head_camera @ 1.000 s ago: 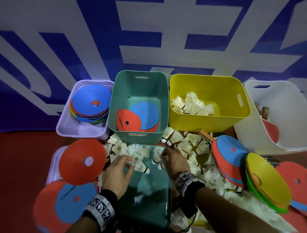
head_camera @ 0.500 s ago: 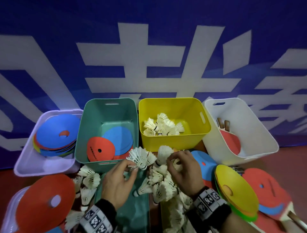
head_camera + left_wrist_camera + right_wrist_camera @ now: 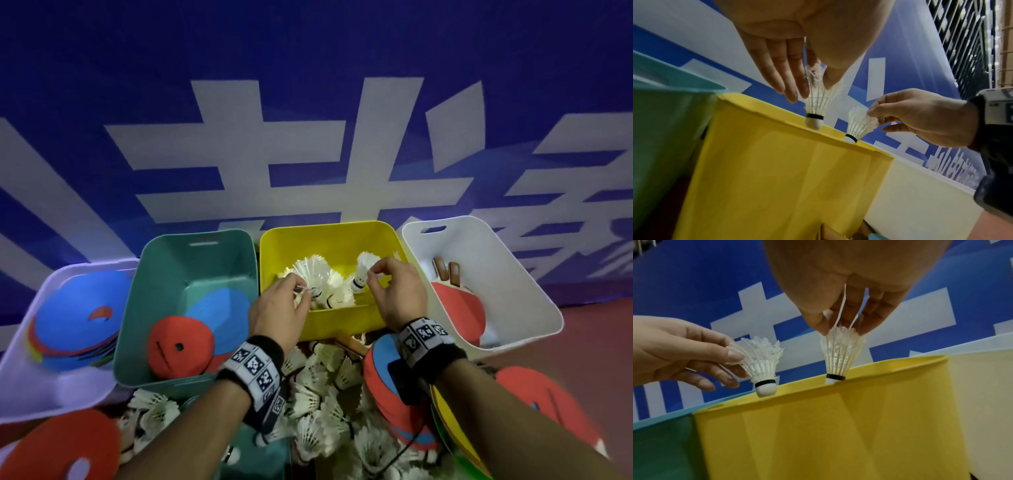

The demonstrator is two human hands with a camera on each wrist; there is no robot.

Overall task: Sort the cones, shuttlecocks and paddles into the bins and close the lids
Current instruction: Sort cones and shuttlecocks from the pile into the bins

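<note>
Both hands hover over the yellow bin (image 3: 342, 325), which holds several white shuttlecocks. My left hand (image 3: 306, 291) pinches one shuttlecock (image 3: 313, 277) by its feathers, cork down, just above the bin's rim. My right hand (image 3: 371, 274) pinches another shuttlecock (image 3: 363, 270) the same way, further right. In the left wrist view the left hand (image 3: 812, 91) holds its shuttlecock (image 3: 815, 100) above the yellow bin (image 3: 787, 178). In the right wrist view the right hand (image 3: 842, 332) holds its shuttlecock (image 3: 840, 353), whose cork dips behind the rim.
A teal bin (image 3: 191, 260) and a lilac bin (image 3: 20, 377) hold flat cones. The white bin (image 3: 513, 291) holds red paddles. Loose shuttlecocks (image 3: 325, 394) lie in front, with cone stacks (image 3: 387, 377) at the right, a red cone (image 3: 68, 445) and a teal lid (image 3: 253, 455).
Each hand picked a shuttlecock from the floor pile and carried it forward and up, from in front of the bins to over the yellow bin.
</note>
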